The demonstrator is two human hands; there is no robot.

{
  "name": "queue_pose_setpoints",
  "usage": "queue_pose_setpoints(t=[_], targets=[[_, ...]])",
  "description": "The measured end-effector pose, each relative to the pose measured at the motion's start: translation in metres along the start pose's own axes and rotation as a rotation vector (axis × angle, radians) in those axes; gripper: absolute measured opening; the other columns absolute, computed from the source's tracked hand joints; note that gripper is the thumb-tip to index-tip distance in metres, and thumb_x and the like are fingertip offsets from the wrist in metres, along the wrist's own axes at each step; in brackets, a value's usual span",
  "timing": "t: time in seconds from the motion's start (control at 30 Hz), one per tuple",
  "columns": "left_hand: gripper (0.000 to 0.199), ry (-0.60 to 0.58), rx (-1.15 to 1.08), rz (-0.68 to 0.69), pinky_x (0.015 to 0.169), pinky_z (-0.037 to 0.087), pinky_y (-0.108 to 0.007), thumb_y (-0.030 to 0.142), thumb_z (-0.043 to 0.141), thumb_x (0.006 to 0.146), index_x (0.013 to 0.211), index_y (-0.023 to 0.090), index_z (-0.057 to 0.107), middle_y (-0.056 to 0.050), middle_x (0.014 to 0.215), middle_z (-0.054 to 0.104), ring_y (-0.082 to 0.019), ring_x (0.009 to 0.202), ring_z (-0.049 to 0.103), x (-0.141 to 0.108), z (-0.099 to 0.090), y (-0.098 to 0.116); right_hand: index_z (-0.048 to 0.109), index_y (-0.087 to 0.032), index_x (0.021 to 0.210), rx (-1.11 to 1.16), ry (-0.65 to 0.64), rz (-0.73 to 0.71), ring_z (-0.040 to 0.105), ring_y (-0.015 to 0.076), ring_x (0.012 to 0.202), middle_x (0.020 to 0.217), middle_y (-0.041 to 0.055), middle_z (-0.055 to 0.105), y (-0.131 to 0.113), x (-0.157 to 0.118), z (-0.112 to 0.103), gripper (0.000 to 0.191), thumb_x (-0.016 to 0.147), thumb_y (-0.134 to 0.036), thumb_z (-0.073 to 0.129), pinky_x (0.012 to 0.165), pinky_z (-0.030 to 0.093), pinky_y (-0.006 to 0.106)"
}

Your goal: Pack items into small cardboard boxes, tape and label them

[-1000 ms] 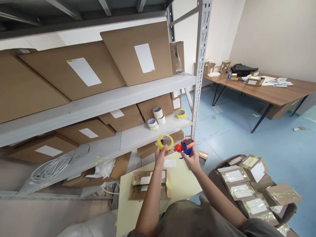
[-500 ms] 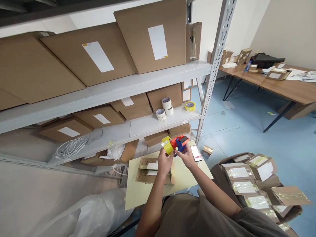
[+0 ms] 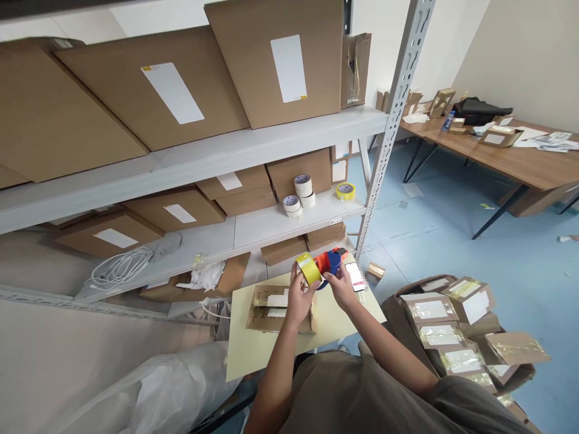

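Note:
My left hand (image 3: pixel 300 296) is closed around a yellow roll of packing tape (image 3: pixel 309 269). Beside it, my right hand (image 3: pixel 342 290) grips a red and blue tape dispenser (image 3: pixel 333 260); the tape roll sits right against the dispenser's red part, and I cannot tell whether it is on the hub. Both are held above a pale yellow table (image 3: pixel 253 355). On that table, left of my hands, lies a cardboard box (image 3: pixel 260 319) with white labels and handwriting. A phone (image 3: pixel 355 276) with a lit screen rests just past my right hand.
Ahead stands a metal shelf (image 3: pixel 271 135) with cardboard boxes, white tape rolls (image 3: pixel 303 185) and a yellow tape roll (image 3: pixel 345 191). At right, a large carton (image 3: pixel 393 319) holds several taped boxes. A small box (image 3: pixel 375 272) sits on the floor, and a wooden table (image 3: pixel 511 163) stands farther back.
The yellow tape roll has turned, showing more of its outer side. The dispenser has tilted slightly in my right hand. The camera view has shifted a little.

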State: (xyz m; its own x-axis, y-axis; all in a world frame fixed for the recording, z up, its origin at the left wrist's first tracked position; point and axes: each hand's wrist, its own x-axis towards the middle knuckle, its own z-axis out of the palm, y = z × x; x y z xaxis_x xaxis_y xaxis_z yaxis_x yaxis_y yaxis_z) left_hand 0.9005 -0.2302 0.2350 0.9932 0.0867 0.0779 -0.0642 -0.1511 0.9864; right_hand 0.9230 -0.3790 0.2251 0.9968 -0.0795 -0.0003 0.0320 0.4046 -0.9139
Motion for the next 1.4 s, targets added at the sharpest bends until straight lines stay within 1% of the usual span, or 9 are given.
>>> queue_pose_setpoints(t=[0.1, 0.23, 0.37, 0.47, 0.57, 0.67, 0.93, 1.17, 1.4], targets=[[0.056, -0.027, -0.050, -0.060, 0.106, 0.057, -0.040, 0.041, 0.087, 0.079, 0.130, 0.028, 0.068, -0.013, 0.154, 0.056, -0.028, 0.132, 0.064, 0.003, -0.003, -0.008, 0.060, -0.027, 0.118, 0.041, -0.025, 0.043, 0.068, 0.0228, 0.095, 0.106, 0.0028, 0.072, 0.000, -0.003, -0.001, 0.049, 0.078, -0.050, 0.077, 0.087, 0.057, 0.037], [0.072, 0.031, -0.066, -0.083, 0.103, 0.059, -0.041, 0.039, 0.092, 0.073, 0.136, 0.028, 0.060, -0.013, 0.146, 0.063, -0.027, 0.124, 0.068, 0.001, -0.003, -0.013, 0.060, -0.028, 0.118, 0.101, -0.064, 0.106, 0.070, 0.0235, 0.096, 0.109, 0.0037, 0.074, -0.002, -0.005, 0.001, 0.050, 0.078, -0.051, 0.078, 0.084, 0.058, 0.037], [0.106, 0.085, -0.084, -0.010, 0.096, 0.061, -0.037, 0.041, 0.095, 0.069, 0.157, 0.036, 0.036, -0.014, 0.161, 0.047, -0.028, 0.128, 0.065, -0.004, -0.006, -0.005, 0.063, -0.027, 0.112, 0.158, -0.095, 0.147, 0.070, 0.0234, 0.095, 0.106, 0.0032, 0.075, -0.002, -0.006, 0.002, 0.045, 0.077, -0.046, 0.082, 0.088, 0.057, 0.038], [0.124, 0.056, -0.044, -0.023, 0.094, 0.060, -0.037, 0.040, 0.096, 0.067, 0.166, 0.040, 0.021, -0.014, 0.165, 0.042, -0.027, 0.125, 0.065, -0.006, -0.012, 0.006, 0.066, -0.027, 0.112, 0.133, -0.094, 0.095, 0.069, 0.0238, 0.099, 0.104, 0.0017, 0.076, -0.003, -0.008, 0.000, 0.043, 0.076, -0.042, 0.084, 0.092, 0.055, 0.037], [0.122, -0.020, 0.067, -0.052, 0.099, 0.056, -0.039, 0.041, 0.095, 0.069, 0.167, 0.038, 0.024, -0.012, 0.156, 0.054, -0.026, 0.119, 0.066, -0.008, -0.018, 0.014, 0.069, -0.027, 0.111, 0.081, -0.122, 0.069, 0.067, 0.0262, 0.104, 0.106, 0.0022, 0.076, -0.006, -0.009, -0.001, 0.042, 0.075, -0.042, 0.085, 0.095, 0.054, 0.038], [0.118, -0.016, 0.126, -0.048, 0.101, 0.055, -0.040, 0.041, 0.095, 0.069, 0.166, 0.035, 0.028, -0.011, 0.151, 0.057, -0.025, 0.116, 0.066, -0.009, -0.020, 0.018, 0.070, -0.027, 0.108, 0.053, -0.154, 0.083, 0.068, 0.0266, 0.103, 0.107, 0.0019, 0.077, -0.009, -0.010, -0.003, 0.042, 0.073, -0.042, 0.087, 0.094, 0.054, 0.039], [0.113, -0.049, -0.071, -0.099, 0.090, 0.062, -0.037, 0.042, 0.094, 0.068, 0.162, 0.036, 0.032, -0.012, 0.150, 0.055, -0.025, 0.116, 0.068, -0.012, -0.012, 0.015, 0.069, -0.028, 0.117, 0.085, -0.166, 0.106, 0.070, 0.0264, 0.100, 0.104, 0.0015, 0.077, -0.001, -0.018, -0.007, 0.049, 0.074, -0.043, 0.088, 0.092, 0.058, 0.040], [0.116, -0.053, -0.099, -0.110, 0.093, 0.061, -0.039, 0.043, 0.095, 0.067, 0.163, 0.035, 0.029, -0.013, 0.145, 0.058, -0.026, 0.117, 0.068, -0.015, -0.026, 0.007, 0.067, -0.029, 0.116, 0.169, -0.022, 0.048, 0.071, 0.0241, 0.098, 0.107, 0.0012, 0.076, -0.003, -0.014, -0.013, 0.045, 0.077, -0.041, 0.087, 0.093, 0.058, 0.039], [0.114, -0.004, 0.115, 0.061, 0.096, 0.059, -0.040, 0.042, 0.096, 0.066, 0.162, 0.035, 0.034, -0.013, 0.147, 0.054, -0.028, 0.122, 0.065, -0.013, -0.029, 0.017, 0.068, -0.027, 0.115, 0.061, -0.147, 0.048, 0.070, 0.0277, 0.107, 0.111, 0.0032, 0.077, -0.002, -0.018, -0.003, 0.048, 0.075, -0.043, 0.089, 0.099, 0.056, 0.043]])
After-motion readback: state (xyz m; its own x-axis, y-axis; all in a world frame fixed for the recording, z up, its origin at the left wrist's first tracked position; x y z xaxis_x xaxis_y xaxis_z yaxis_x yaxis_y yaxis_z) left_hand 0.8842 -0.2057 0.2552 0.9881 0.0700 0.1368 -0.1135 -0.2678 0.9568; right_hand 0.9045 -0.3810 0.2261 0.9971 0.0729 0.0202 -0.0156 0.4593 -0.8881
